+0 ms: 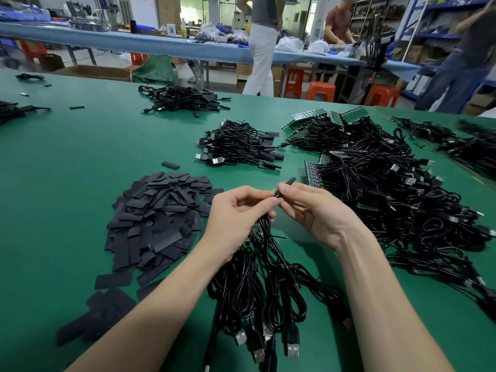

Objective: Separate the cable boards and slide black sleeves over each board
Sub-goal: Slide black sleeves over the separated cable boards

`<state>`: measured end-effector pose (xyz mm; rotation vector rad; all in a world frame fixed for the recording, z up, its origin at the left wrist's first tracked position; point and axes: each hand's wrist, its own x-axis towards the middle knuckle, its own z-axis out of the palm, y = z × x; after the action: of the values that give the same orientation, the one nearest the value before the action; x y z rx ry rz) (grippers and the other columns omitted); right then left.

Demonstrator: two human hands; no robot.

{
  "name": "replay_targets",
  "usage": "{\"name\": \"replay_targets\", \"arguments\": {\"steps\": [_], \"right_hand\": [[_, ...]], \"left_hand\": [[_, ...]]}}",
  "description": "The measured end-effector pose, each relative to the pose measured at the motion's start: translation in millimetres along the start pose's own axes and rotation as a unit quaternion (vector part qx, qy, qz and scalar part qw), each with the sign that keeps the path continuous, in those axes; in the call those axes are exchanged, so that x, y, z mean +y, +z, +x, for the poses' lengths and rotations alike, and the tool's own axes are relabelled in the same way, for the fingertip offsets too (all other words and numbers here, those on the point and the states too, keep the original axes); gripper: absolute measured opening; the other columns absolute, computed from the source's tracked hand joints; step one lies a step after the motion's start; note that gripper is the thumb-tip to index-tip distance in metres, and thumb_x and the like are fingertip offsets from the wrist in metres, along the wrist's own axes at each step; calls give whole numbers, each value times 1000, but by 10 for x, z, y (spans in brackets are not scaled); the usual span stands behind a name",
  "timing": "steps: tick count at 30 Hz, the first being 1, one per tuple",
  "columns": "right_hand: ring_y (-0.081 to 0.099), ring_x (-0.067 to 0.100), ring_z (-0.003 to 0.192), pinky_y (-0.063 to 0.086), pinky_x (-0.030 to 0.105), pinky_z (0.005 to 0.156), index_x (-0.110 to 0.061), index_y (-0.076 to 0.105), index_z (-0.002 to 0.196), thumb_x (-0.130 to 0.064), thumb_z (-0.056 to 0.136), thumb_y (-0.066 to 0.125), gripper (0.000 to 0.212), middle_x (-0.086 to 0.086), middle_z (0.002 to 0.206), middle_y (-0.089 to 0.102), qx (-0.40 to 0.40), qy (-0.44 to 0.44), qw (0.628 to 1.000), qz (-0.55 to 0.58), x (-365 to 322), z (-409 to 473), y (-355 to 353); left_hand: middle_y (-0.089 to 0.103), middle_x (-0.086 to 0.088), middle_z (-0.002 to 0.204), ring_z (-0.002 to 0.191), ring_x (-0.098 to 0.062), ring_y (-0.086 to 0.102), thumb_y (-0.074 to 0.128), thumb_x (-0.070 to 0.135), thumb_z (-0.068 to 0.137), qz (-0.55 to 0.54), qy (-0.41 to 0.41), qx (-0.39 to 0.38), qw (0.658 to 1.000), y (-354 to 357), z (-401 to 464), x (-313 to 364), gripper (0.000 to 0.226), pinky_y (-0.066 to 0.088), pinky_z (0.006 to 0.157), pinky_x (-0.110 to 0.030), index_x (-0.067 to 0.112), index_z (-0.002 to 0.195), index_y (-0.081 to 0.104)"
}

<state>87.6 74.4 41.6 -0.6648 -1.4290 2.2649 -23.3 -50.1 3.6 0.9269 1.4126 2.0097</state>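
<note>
A worker's left hand and right hand met above the green worktop, both grips closed in a pinch on one black sleeve being worked over the end of a cable board; the board itself was hidden between the fingertips. The left grip also clutched a bundle of cables that hung below it toward the worker, a strip of bare boards showing just under the palm, so several boards in that bundle apparently awaited their covers.

Left of the grips lay the supply heap of loose sleeves, still large. Beyond the grips, a finished pile of cables with sleeved ends rested, and a second such pile sat farther off. To the right of the grips spread a much bigger tangle of unprocessed cables, their boards still joined in green panels at the far edge.

Judged from the piles, the job was well under way but far from over: more stock appeared untouched than completed.
</note>
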Motion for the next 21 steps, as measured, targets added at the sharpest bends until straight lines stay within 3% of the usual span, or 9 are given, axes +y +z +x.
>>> {"name": "replay_targets", "arguments": {"steps": [4,9,21], "right_hand": [[68,8,69,56,12,65,-12,77,72,-14,77,77,5,5,79,73,-20,-2,999,-27,-12,-12,-1],[67,6,67,55,11,64,-10,78,77,-14,78,76,5,5,79,72,-55,8,998,-33,-18,-20,-16],[63,5,62,54,12,65,-14,79,81,-18,75,79,7,5,81,71,-80,-1,994,-69,2,-11,-62]], "left_hand": [[75,-13,74,63,-18,71,81,1,79,-10,-9,0,1000,-7,-5,26,11,57,66,-23,10,83,76],[75,-16,75,64,-19,71,85,17,67,-48,-32,-20,998,-22,-12,50,11,57,65,-23,18,75,78],[73,-16,72,60,-20,69,85,16,64,-42,-59,-13,997,-21,-6,43,19,56,63,-23,9,75,71]]}}
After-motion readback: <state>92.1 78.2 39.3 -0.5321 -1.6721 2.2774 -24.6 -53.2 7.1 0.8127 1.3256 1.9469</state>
